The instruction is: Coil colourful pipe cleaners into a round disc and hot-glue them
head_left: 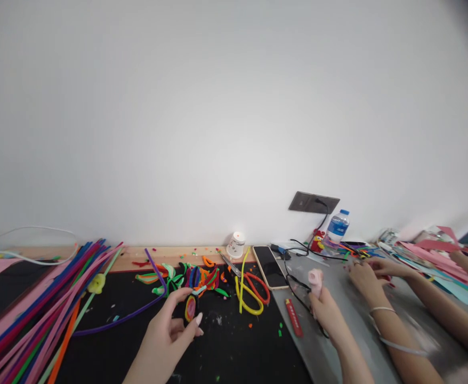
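My left hand pinches a small oval coil of pipe cleaner, dark outside with yellow and pink rings inside, above the black mat. Just beyond it lies a heap of bent pipe cleaners in green, orange, blue and red. Over the grey table to the right, my right hand is closed around a pink glue gun; its grip is hidden by the fingers. A black cable runs close by that hand. Red-handled scissors and a looped yellow pipe cleaner lie between my hands.
Long pipe cleaners are bundled at left, beside a purple one. A paper cup, phone, red box-like stick and water bottle stand or lie about. A co-worker's hands work at right.
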The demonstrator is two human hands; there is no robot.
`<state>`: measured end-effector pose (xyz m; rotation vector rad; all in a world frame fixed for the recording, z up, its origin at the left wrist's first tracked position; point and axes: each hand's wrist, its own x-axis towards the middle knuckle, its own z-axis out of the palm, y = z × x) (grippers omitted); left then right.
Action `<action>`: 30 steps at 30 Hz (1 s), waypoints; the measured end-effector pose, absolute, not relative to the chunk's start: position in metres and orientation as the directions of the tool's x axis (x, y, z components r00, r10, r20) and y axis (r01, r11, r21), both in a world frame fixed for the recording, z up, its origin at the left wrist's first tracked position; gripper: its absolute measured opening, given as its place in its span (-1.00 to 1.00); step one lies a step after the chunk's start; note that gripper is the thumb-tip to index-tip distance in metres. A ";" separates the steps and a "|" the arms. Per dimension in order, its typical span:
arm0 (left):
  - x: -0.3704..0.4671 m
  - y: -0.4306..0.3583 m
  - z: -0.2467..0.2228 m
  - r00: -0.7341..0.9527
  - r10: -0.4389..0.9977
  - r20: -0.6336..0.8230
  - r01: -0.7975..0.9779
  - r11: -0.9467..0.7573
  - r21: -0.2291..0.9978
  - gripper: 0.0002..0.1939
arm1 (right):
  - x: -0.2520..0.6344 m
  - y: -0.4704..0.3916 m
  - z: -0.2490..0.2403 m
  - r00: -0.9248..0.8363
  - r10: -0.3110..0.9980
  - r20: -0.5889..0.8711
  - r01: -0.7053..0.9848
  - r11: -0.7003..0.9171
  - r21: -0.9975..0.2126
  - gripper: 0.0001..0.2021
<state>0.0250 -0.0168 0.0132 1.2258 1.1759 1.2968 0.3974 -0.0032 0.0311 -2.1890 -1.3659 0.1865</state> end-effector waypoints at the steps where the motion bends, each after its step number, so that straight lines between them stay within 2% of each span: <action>1: 0.025 -0.017 0.013 -0.024 0.998 0.065 -0.025 -0.066 0.998 -0.54 | 0.399 -0.002 0.032 0.500 0.852 0.156 0.797 -0.383 -0.467 -0.72; 5: 0.025 -0.017 0.013 -0.002 0.998 0.061 -0.030 -0.061 0.998 -0.56 | 0.398 0.006 0.036 0.571 0.809 0.140 0.806 -0.519 -0.285 -0.70; 8: 0.025 -0.017 0.013 -0.012 0.997 0.070 -0.031 -0.071 0.997 -0.58 | 0.396 0.013 0.036 0.589 0.796 0.135 0.804 -0.562 -0.196 -0.70; 12: 0.025 -0.017 0.014 -0.013 0.996 0.085 -0.025 -0.085 0.996 -0.59 | 0.393 0.014 0.036 0.592 0.795 0.129 0.805 -0.578 -0.133 -0.68; 15: 0.022 -0.016 0.014 0.039 0.997 0.070 -0.013 -0.069 0.998 -0.59 | 0.386 0.007 0.044 0.594 0.785 0.174 0.804 -0.584 -0.114 -0.50; 17: 0.019 -0.016 0.013 0.105 0.994 0.041 0.014 -0.042 0.999 -0.57 | 0.371 0.000 0.053 0.558 0.794 0.241 0.830 -0.538 -0.151 -0.45; 18: 0.018 -0.016 0.013 0.135 0.990 0.027 0.032 -0.031 0.999 -0.56 | 0.358 -0.002 0.058 0.510 0.794 0.331 0.859 -0.449 -0.246 -0.48; 19: 0.017 -0.015 0.013 0.156 0.988 0.018 0.048 -0.026 0.999 -0.55 | 0.343 -0.005 0.063 0.436 0.810 0.391 0.880 -0.295 -0.371 -0.53; 21: 0.017 -0.015 0.012 0.164 0.986 0.017 0.062 -0.027 0.998 -0.54 | 0.306 -0.008 0.073 0.293 0.875 0.386 0.805 -0.007 -0.593 -0.62; 23: 0.016 -0.015 0.012 0.161 0.987 0.019 0.055 -0.028 0.998 -0.53 | 0.266 -0.009 0.080 0.078 0.947 0.312 0.680 0.179 -0.711 -0.71; 26: 0.017 -0.015 0.012 0.162 0.986 0.028 0.045 -0.035 0.998 -0.55 | 0.216 -0.003 0.085 -0.131 0.947 0.293 0.561 0.314 -0.766 -0.75; 30: 0.018 -0.014 0.013 0.128 0.989 0.067 0.024 -0.070 0.997 -0.58 | 0.184 0.009 0.079 -0.225 0.925 0.306 0.514 0.380 -0.769 -0.76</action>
